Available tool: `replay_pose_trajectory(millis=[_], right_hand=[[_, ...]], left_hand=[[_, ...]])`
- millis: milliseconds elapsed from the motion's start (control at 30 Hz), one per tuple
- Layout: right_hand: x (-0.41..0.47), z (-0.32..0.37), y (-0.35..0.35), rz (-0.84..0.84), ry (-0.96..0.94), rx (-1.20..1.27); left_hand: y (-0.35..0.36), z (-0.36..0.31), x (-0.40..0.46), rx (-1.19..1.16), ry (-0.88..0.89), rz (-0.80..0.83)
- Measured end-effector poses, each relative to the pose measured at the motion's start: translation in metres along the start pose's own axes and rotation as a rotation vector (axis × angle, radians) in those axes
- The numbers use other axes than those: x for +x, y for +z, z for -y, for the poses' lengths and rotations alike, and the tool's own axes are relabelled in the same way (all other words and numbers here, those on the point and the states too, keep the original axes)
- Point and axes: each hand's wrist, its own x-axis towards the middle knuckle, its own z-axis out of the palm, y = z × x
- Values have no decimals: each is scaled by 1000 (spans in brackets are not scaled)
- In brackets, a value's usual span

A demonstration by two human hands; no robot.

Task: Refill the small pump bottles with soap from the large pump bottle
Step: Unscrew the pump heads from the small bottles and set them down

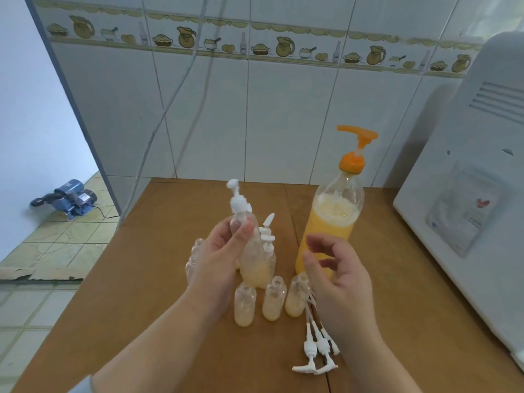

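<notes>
My left hand [219, 252] grips a small clear pump bottle [255, 259] with a white pump head, lifted and tilted above the table; pale yellow soap sits in its bottom. My right hand [337, 275] hovers to its right, fingers loosely curled, holding nothing. Behind that hand stands the large bottle [331, 219] of orange soap with an orange pump. Three uncapped small bottles [272, 300] with some soap stand in a row in front. Loose white pump heads [317, 347] lie by my right wrist. More capped small bottles [268, 236] stand behind the held one.
Everything rests on a brown table [158, 279] against a tiled wall. A white appliance [470, 194] fills the right side. Empty clear bottles [194, 256] stand left of my left hand. A blue water pump [71, 197] sits on the floor at far left.
</notes>
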Motion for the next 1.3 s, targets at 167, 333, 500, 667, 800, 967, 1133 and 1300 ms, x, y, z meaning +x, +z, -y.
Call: replay_pose_trajectory(millis=[167, 333, 500, 667, 800, 967, 1133, 1300], right_hand=[[19, 25, 5, 141, 59, -34], [25, 31, 5, 187, 92, -20], [25, 26, 7, 267, 305, 175], [30, 28, -5, 388, 428, 305], [37, 29, -13, 450, 450, 350], [39, 24, -17, 378, 488, 328], [39, 27, -23, 424, 467, 312], [41, 27, -29, 174, 371, 376]], left_hand=[[5, 17, -14, 213, 32, 139], [-2, 20, -17, 447, 110, 227], [-5, 18, -23, 698, 13, 242], [-3, 3, -26, 208, -218, 433], [-2, 0, -23, 408, -148, 430], [1, -1, -22, 505, -107, 465], [-2, -1, -15, 820, 1, 450], [-6, -8, -6, 967, 46, 473]])
